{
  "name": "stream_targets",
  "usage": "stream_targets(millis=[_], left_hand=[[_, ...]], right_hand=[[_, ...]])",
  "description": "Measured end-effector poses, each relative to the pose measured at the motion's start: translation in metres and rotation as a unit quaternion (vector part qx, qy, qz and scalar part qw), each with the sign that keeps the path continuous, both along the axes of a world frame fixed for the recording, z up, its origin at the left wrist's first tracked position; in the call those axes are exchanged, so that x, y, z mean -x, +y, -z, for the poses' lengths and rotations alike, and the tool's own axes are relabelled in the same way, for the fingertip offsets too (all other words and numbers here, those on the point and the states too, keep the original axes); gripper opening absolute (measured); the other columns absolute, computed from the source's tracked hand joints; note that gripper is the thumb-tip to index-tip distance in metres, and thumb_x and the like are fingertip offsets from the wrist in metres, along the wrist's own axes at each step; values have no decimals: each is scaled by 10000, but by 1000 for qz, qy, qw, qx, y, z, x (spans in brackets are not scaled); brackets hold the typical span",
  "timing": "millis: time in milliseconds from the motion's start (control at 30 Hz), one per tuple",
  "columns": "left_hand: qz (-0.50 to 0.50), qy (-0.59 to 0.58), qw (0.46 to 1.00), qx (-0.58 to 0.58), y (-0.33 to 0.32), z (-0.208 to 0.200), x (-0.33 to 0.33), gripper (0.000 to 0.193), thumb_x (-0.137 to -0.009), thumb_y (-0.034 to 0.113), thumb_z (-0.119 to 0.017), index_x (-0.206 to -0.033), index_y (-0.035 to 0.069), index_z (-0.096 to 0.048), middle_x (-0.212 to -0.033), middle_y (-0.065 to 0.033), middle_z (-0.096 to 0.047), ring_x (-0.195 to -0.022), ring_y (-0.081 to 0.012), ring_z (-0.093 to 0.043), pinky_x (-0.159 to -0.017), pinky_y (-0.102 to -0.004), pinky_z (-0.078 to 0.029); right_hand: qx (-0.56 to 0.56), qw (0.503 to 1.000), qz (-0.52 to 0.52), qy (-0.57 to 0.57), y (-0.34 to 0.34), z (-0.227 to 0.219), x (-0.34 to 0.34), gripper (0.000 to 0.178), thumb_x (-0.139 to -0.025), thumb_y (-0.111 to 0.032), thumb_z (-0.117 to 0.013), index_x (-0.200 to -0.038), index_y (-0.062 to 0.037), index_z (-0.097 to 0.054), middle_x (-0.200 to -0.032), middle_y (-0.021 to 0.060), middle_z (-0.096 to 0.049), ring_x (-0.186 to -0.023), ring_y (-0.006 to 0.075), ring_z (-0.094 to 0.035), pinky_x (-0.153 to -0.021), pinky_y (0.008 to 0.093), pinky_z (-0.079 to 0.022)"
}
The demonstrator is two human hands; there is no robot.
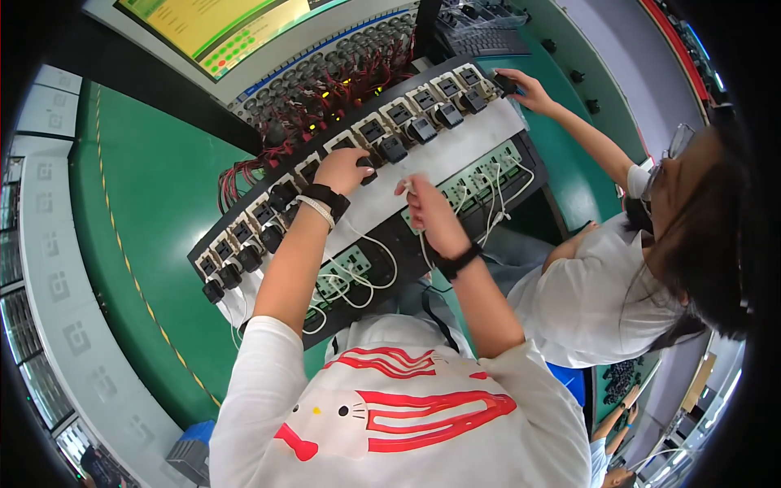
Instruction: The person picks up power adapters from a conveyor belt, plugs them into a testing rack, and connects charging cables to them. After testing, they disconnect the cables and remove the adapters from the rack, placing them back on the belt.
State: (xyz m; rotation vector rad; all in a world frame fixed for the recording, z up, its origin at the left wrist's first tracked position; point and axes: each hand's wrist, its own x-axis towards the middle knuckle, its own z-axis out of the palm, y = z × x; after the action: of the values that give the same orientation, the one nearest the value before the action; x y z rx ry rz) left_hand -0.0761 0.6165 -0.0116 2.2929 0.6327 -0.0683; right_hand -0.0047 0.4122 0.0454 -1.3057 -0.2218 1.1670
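Observation:
My left hand (340, 172) is closed round a black power adapter (368, 169) at the middle of a long row of sockets. My right hand (433, 213) hangs over the pale strip just below, its fingertips pinching the end of a white cable (408, 187). Other black adapters, such as one (393, 148) right of my left hand and one (250, 258) at the lower left, sit along the same row. Green boards with ports (345, 272) lie nearer to me, with white cables looping out of them.
A person (602, 285) on my right reaches to the row's far end, a hand (530, 91) on a black adapter there. Behind the sockets stand bundled red wires (244, 180) and a screen (220, 32). A keyboard (488, 43) lies at the back right.

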Motion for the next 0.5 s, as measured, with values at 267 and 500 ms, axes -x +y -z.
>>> stream_targets(millis=[267,500], left_hand=[[-4,18,1000,23,6,-6,-1,401,-754,231,-701,-1113,61,-646,-1080,-186,-636,-1028,-338,-591,-895,-385,-455],[-12,36,999,22,3,-4,-2,396,-763,217,-695,-1124,64,-641,-1088,-183,-636,-1022,-331,-598,-889,-370,-458]], right_hand=[[99,961,36,-256,44,114,35,244,-958,-226,-463,-860,-15,-537,-669,44,-505,-574,131,-467,-535,291,-395],[125,935,155,-294,60,112,55,253,-946,-230,-479,-851,-1,-530,-696,111,-549,-649,223,-539,-629,354,-426]])
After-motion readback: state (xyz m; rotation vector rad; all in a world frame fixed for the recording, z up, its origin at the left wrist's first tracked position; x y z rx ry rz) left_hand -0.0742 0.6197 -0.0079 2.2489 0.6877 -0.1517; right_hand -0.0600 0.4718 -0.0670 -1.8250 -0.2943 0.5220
